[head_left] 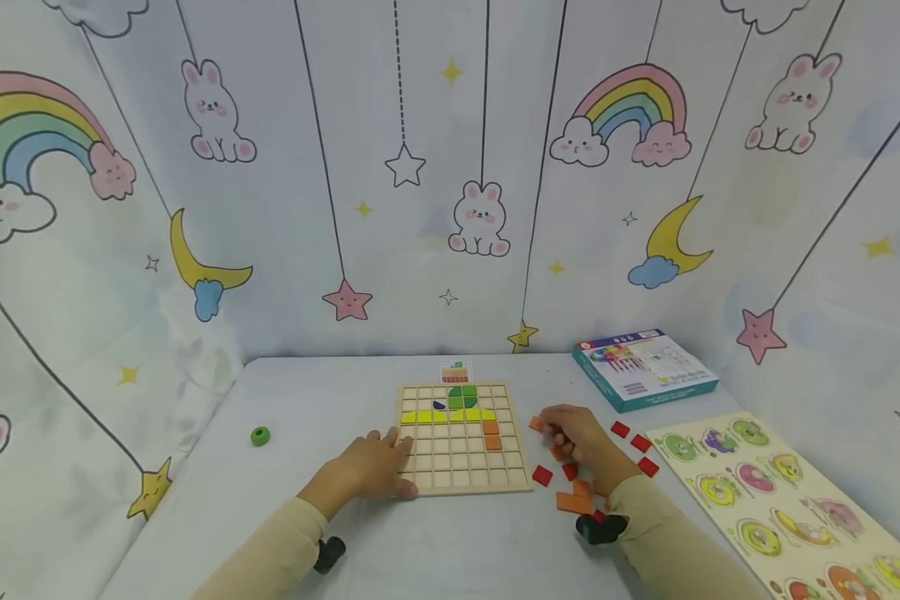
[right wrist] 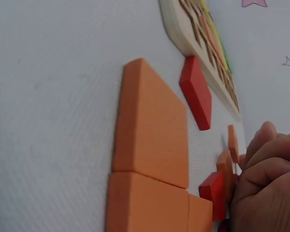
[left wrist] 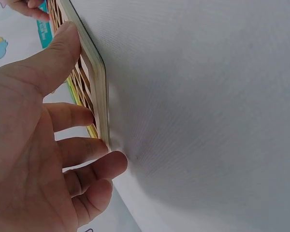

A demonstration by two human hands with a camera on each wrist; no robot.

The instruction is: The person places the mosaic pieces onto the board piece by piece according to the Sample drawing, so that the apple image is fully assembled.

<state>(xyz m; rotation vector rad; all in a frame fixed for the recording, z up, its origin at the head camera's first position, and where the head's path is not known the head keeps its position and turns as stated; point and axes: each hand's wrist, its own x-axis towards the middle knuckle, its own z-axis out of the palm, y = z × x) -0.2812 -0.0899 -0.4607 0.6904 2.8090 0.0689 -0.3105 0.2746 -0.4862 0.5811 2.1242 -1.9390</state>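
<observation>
A wooden grid board [head_left: 457, 478] lies in the middle of the table. On it are a yellow row [head_left: 450, 416], green pieces [head_left: 462, 397], a small dark blue piece [head_left: 438, 405] and two orange squares [head_left: 491, 435]. My left hand [head_left: 371, 467] rests on the board's left edge, fingers spread, thumb at the near corner; its little finger hangs past the rim in the left wrist view. To the right of the board, my right hand [head_left: 581, 437] has curled fingers and pinches an orange square tile [head_left: 537, 423] at its fingertips.
Loose orange tiles [head_left: 572, 502] and red tiles [head_left: 542, 476] lie around the right hand. A picture card [head_left: 456, 372] sits behind the board. At the right are a teal-sided box [head_left: 648, 367] and a fruit sheet [head_left: 765, 500]. A green bead [head_left: 260, 436] lies far left.
</observation>
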